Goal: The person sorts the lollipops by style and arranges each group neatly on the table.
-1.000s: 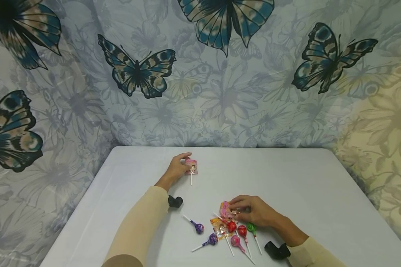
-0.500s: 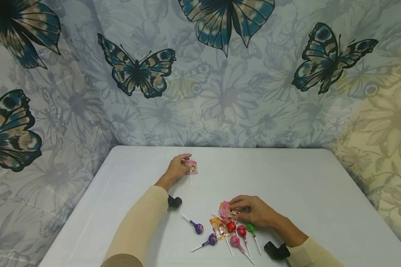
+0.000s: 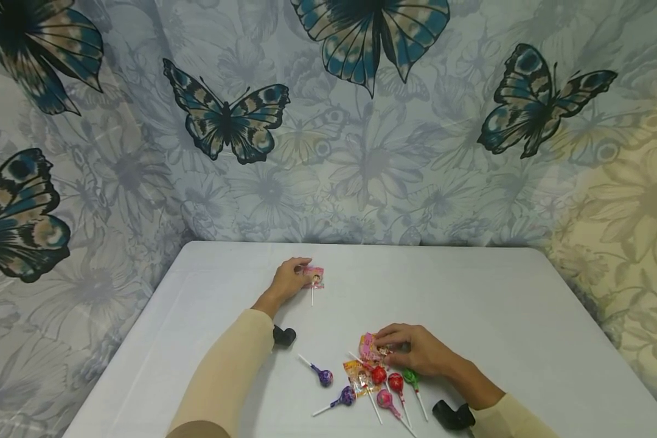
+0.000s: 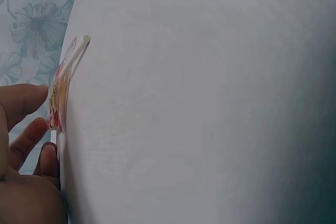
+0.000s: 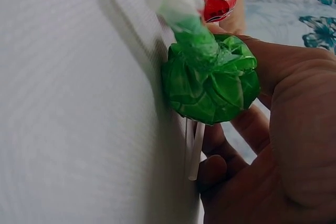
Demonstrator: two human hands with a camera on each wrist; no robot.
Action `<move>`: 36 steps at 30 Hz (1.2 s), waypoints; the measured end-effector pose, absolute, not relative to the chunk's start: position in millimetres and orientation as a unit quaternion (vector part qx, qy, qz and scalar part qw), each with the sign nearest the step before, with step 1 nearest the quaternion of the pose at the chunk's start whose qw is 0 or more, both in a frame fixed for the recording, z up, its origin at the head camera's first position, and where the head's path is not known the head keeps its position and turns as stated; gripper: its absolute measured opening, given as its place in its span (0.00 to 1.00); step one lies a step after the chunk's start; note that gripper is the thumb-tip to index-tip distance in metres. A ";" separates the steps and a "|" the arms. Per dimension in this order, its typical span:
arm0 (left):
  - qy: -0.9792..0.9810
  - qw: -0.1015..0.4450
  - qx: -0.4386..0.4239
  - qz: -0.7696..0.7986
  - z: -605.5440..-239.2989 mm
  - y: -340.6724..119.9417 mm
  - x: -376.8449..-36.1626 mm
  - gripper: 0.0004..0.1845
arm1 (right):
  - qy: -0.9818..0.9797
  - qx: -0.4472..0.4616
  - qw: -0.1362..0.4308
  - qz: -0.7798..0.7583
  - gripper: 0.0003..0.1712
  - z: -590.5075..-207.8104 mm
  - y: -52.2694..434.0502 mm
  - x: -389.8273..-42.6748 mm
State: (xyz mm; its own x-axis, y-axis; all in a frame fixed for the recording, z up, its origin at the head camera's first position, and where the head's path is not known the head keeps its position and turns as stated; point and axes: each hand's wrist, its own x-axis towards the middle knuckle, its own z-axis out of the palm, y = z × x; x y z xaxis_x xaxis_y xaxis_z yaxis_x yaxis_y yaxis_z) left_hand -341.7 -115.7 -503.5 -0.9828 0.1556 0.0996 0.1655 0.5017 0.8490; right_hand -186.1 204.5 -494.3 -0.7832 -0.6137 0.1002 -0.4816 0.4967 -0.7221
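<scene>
Pink lollipop (image 3: 314, 278) unmoved, left hand (image 3: 288, 280) still touching

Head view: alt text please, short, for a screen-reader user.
Two hands work on a white table: the left hand touches a lone pink-wrapped lollipop, while the right hand rests on a cluster of lollipops in red, green, pink and purple. A butterfly-print curtain hangs behind.
</scene>
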 end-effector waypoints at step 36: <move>-0.919 0.032 -0.130 -0.370 -510.6 -124.2 -330.8 0.21 | 0.854 -0.308 0.070 -0.413 0.19 -492.2 204.6 -190.0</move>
